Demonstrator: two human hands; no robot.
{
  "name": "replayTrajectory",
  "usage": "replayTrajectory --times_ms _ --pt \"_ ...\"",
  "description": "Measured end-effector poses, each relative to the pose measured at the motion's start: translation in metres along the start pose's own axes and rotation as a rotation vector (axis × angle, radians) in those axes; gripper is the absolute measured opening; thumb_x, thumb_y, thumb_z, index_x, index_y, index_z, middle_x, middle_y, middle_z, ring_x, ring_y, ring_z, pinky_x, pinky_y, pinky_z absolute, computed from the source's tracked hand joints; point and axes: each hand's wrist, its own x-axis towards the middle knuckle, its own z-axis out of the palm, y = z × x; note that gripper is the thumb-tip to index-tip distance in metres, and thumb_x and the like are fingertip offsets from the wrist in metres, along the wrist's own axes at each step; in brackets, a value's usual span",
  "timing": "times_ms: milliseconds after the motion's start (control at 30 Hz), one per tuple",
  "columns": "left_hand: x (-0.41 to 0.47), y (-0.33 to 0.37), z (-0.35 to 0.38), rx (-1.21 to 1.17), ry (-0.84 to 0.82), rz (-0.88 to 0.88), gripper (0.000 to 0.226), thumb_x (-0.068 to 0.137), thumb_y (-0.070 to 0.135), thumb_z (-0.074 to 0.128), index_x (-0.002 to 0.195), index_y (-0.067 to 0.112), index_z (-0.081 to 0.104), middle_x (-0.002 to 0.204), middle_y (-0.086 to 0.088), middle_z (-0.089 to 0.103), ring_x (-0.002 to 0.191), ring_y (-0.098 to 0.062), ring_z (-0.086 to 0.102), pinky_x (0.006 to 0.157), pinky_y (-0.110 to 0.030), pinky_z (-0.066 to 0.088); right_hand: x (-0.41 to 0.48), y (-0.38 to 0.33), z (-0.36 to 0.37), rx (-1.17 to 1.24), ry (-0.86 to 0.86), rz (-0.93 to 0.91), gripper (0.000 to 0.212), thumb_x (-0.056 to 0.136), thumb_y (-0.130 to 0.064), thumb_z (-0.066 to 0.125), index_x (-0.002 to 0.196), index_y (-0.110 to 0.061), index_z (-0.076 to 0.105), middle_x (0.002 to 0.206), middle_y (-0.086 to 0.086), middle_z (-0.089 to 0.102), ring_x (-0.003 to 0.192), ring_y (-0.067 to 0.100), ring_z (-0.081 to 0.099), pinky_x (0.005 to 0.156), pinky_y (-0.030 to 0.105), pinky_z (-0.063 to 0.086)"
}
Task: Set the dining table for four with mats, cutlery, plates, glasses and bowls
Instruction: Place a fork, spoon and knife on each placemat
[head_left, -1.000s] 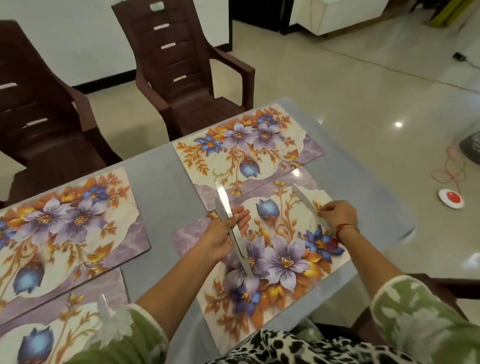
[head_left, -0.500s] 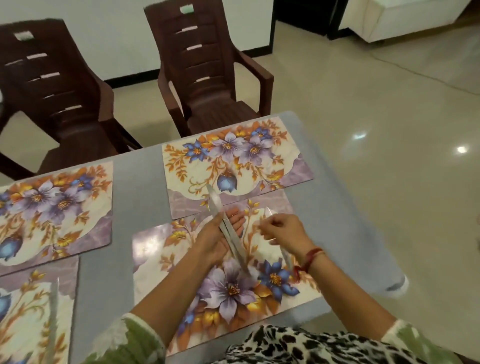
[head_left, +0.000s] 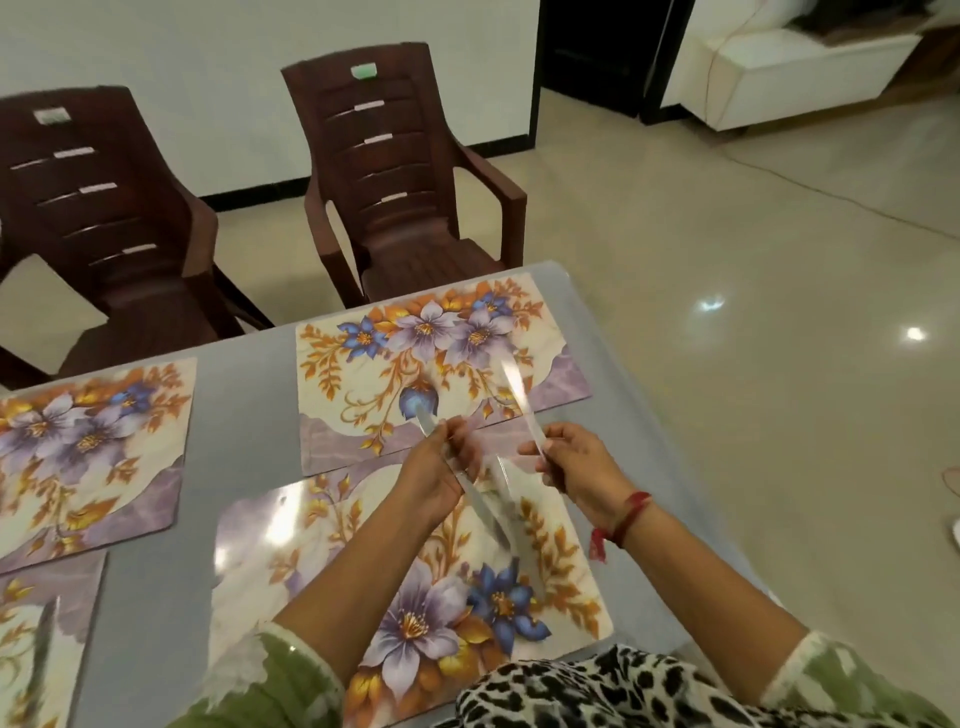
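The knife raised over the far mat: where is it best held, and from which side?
By its near end, from the right, as the right hand pinches it. The knife is long and thin, pointing away over the far mat, so an end grip probably leaves its length free to lay flat. The left hand, holding other cutlery, crowds the left side.
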Motion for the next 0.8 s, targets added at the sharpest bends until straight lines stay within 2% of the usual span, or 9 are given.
replayTrajectory --times_ms 100,233,300,367,467,567,667,733,800 --pt "0.017 -0.01 0.019 -0.044 0.058 0.021 0.032 0.103 0.03 0.036 0.075 0.017 0.047 0.043 0.007 0.037 0.031 -0.004 0.031 0.032 -0.013 0.028 0.018 -0.004 -0.042 0.006 -0.06 0.061 0.021 0.096 0.0 0.034 0.099 -0.012 0.051 0.069 0.001 0.051 0.048 0.007 0.038 0.04 0.017 0.028" --pt "0.049 -0.046 0.067 -0.137 0.029 0.058 0.014 0.087 0.015 0.038 0.073 0.015 0.04 0.054 0.003 0.041 0.032 -0.005 0.025 0.03 -0.014 0.019 0.055 -0.01 -0.114 -0.187 -0.118 0.042 0.016 0.099 -0.015 0.039 0.093 -0.019 0.053 0.064 -0.003 0.045 0.047 0.007 0.031 0.04 0.016 0.022" --pt "0.072 -0.067 0.1 -0.176 0.081 0.126 0.008 0.079 0.008 0.037 0.075 0.015 0.038 0.056 0.001 0.043 0.032 -0.005 0.026 0.03 -0.014 0.021 0.083 -0.017 -0.156 -0.224 -0.163 0.036 0.017 0.1 -0.016 0.039 0.092 -0.019 0.054 0.063 -0.003 0.046 0.046 0.006 0.032 0.04 0.015 0.023" --pt "0.091 -0.088 0.13 -0.19 0.143 0.179 0.016 0.087 0.005 0.033 0.076 0.015 0.038 0.053 0.001 0.045 0.032 -0.005 0.029 0.031 -0.014 0.025 0.108 -0.031 -0.192 -0.259 -0.2 0.024 0.017 0.1 -0.014 0.039 0.091 -0.019 0.053 0.063 -0.002 0.047 0.045 0.006 0.034 0.039 0.015 0.024" --pt "0.11 -0.118 0.18 -0.181 0.243 0.225 0.023 0.098 0.014 0.037 0.078 0.016 0.046 0.053 0.003 0.052 0.037 -0.006 0.043 0.04 -0.015 0.039 0.137 -0.06 -0.236 -0.249 -0.27 0.013 0.017 0.1 -0.01 0.038 0.09 -0.014 0.051 0.066 0.001 0.051 0.046 0.007 0.041 0.039 0.015 0.032" --pt "0.114 -0.137 0.214 -0.145 0.368 0.317 0.02 0.102 0.02 0.036 0.089 0.015 0.05 0.073 -0.003 0.062 0.062 -0.015 0.061 0.055 -0.024 0.054 0.16 -0.084 -0.259 -0.228 -0.365 0.044 0.014 0.1 -0.007 0.037 0.093 -0.008 0.049 0.074 0.005 0.059 0.054 0.012 0.051 0.046 0.02 0.043" --pt "0.117 -0.141 0.229 -0.142 0.464 0.413 0.013 0.104 0.021 0.03 0.103 0.016 0.042 0.093 -0.009 0.061 0.08 -0.023 0.064 0.062 -0.032 0.058 0.183 -0.098 -0.263 -0.331 -0.46 0.044 0.013 0.099 -0.008 0.037 0.096 -0.007 0.05 0.079 0.005 0.064 0.05 0.009 0.046 0.044 0.022 0.034" --pt "0.114 -0.139 0.232 -0.161 0.499 0.451 0.015 0.104 0.022 0.029 0.101 0.016 0.042 0.091 -0.008 0.059 0.078 -0.021 0.065 0.065 -0.032 0.055 0.191 -0.106 -0.256 -0.341 -0.506 0.044 0.014 0.099 -0.013 0.037 0.096 -0.009 0.05 0.073 0.004 0.062 0.044 0.007 0.038 0.042 0.02 0.027" --pt "0.112 -0.133 0.232 -0.241 0.52 0.489 0.016 0.104 0.018 0.031 0.096 0.015 0.045 0.082 -0.006 0.057 0.07 -0.018 0.065 0.06 -0.028 0.055 0.198 -0.117 -0.248 -0.366 -0.561 0.018 0.017 0.1 -0.022 0.041 0.096 -0.01 0.053 0.067 0.001 0.057 0.042 0.006 0.033 0.04 0.018 0.025"
